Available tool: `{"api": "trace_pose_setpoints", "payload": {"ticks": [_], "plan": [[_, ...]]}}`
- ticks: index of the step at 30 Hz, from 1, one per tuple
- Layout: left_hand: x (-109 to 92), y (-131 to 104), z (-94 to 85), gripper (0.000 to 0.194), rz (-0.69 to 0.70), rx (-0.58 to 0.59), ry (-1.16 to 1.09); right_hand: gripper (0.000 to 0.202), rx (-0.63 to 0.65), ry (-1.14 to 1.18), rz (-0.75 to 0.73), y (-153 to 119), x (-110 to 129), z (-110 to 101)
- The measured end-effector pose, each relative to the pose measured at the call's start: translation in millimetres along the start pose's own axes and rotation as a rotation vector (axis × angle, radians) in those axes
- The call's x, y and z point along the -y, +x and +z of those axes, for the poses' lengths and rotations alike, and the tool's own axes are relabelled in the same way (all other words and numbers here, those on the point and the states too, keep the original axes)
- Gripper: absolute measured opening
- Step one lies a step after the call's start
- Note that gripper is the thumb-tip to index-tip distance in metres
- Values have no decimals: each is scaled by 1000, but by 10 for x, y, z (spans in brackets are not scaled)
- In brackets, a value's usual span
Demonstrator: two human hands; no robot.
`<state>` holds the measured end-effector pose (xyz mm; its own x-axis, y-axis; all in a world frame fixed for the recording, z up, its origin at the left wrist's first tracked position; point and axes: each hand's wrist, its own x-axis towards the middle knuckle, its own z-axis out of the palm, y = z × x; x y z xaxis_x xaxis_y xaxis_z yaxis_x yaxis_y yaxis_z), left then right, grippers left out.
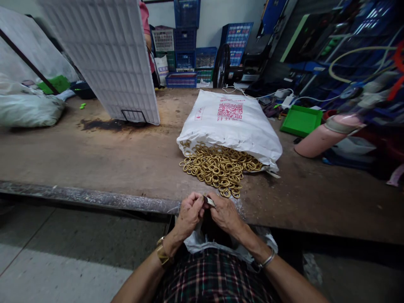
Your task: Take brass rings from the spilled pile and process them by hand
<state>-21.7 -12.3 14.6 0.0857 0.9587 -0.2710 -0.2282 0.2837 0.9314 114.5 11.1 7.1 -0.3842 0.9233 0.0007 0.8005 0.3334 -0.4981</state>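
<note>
At the front edge of the brown table (126, 168), my left hand (189, 213) and my right hand (225, 212) meet with fingers closed. Between their fingertips is a small dark and pale piece (209, 201); its pale end sits at my right fingers. What else my left fingers pinch is too small to make out. Just beyond my hands lies a pile of brass-coloured rings (221, 168), spilling from the open mouth of a white woven sack (230, 122) with red print.
A white ribbed panel (110, 54) stands upright at the back left, a person's pink sleeve (144, 19) behind it. To the right are a green tray (301, 120) and a pink bottle (325, 136). Stacked blue crates (186, 40) and a black fan (222, 67) stand behind.
</note>
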Motion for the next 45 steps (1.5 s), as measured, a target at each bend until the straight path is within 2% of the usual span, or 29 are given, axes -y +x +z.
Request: {"api": "trace_pose_setpoints", "payload": {"ticks": [5,12,14,18,21,23,26,29,32,36,39,45], "plan": [[9,-5,-7,35,30,-11,52,25,9,-101,25,20,8,14],[30,-14,-15,31,163,-67,132,27,146,-184,1,27,31,-42],[47,-24,-26,32,162,-72,140,28,161,-230,7,16,51,-44],[22,-160,-8,34,112,-45,87,25,148,-260,41,28,84,-51],[-78,-317,43,32,61,95,51,22,114,-264,123,82,59,-94],[-144,-359,54,32,2,157,-47,21,41,-265,185,117,10,-135],[-171,-281,2,33,-71,72,-292,19,-94,-228,243,128,-78,-186],[-123,-156,-80,31,-127,-21,-427,18,-123,-177,221,85,-119,-195],[-79,-110,-119,26,-146,-18,-489,19,-68,-190,167,25,-83,-156],[-67,-124,-141,27,-223,26,-582,17,-13,-264,196,0,-15,-94],[-54,-110,-174,22,-274,52,-660,14,-16,-277,215,21,-16,-78],[-17,-56,-173,18,-324,-18,-712,18,-80,-334,205,17,-46,-63]]}}
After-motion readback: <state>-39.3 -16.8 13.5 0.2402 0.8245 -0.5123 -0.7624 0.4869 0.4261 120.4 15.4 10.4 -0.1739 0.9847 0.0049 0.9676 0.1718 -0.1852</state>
